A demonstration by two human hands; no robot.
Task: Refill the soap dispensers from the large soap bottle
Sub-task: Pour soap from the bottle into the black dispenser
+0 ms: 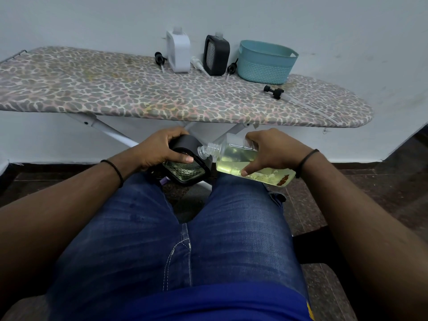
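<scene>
My left hand (pixel 162 149) grips a black soap dispenser (pixel 187 166) with a clear faceted panel, tilted over my knees. My right hand (pixel 268 151) holds the large clear soap bottle (pixel 234 156), partly filled with yellow-green soap and lying almost on its side. Its open threaded neck points left and sits against the dispenser's top. On the ironing board (pixel 115 93) stand a white dispenser (pixel 178 52) and another black dispenser (pixel 215 55), both without pumps.
Several loose pump heads lie on the board: a black pump (pixel 160 59), a white pump (pixel 196 63), another black pump (pixel 232 67) and a black pump with a long tube (pixel 274 91). A teal basket (pixel 266 62) stands at the right. White wall behind; board legs below.
</scene>
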